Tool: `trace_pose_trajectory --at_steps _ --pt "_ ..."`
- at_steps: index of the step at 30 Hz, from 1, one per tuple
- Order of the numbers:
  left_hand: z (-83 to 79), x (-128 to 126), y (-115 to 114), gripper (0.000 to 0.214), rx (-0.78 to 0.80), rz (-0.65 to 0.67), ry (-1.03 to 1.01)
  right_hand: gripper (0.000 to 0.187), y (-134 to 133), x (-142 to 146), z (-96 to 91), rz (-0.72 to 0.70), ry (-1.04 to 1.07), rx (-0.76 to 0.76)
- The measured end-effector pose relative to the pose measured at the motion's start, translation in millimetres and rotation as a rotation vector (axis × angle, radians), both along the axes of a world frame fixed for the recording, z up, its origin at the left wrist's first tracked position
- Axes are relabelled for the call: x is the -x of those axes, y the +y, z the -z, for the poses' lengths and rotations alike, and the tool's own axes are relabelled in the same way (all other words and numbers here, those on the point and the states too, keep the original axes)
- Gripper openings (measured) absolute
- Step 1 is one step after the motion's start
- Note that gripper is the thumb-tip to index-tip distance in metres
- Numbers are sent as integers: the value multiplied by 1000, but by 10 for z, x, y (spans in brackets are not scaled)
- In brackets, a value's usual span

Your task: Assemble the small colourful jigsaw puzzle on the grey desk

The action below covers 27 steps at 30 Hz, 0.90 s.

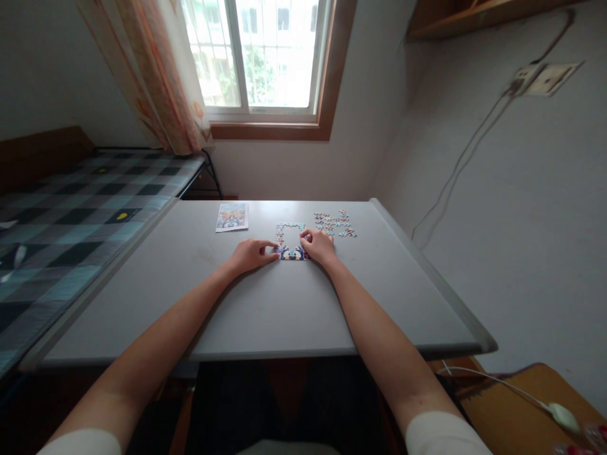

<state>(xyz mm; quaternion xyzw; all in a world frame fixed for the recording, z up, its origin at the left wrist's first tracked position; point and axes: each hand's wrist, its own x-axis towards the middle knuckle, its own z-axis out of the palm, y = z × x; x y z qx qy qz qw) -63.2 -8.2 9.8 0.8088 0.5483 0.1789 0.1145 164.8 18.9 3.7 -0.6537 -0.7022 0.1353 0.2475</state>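
Observation:
A partly built jigsaw frame point(288, 239) lies on the grey table point(265, 303), with only its border joined. My left hand point(251, 254) rests at the frame's lower left corner, fingers curled and fingertips pressing on the edge. My right hand point(318, 245) sits at the frame's right side, its fingers pinched together over a piece too small to make out. Loose puzzle pieces point(336, 224) lie scattered just right of the frame.
A printed reference picture point(232, 217) lies at the table's far left. A bed with a checked cover point(71, 221) adjoins the table's left edge. The wall runs close along the right, with a cable point(455, 170) hanging. A window and curtain are behind.

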Motion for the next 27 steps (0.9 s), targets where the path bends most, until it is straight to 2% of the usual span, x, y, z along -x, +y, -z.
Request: trace_pose_trajectory --at_steps 7,10,14,20,27 --pt "6 -1 6 48 -2 -1 -1 21 9 -11 22 0 -1 -4" --pt "0 -6 -2 48 1 -7 -3 19 -13 8 -19 -38 -6 -76" --pt "-1 -5 -11 50 4 -13 -4 17 -79 96 -93 -156 -11 -186" --pt "-1 0 -6 47 -3 -5 -3 17 -140 240 -49 -309 -30 -121" --pt "-24 -15 -16 50 6 -13 3 14 -166 317 -102 -278 -68 -15"
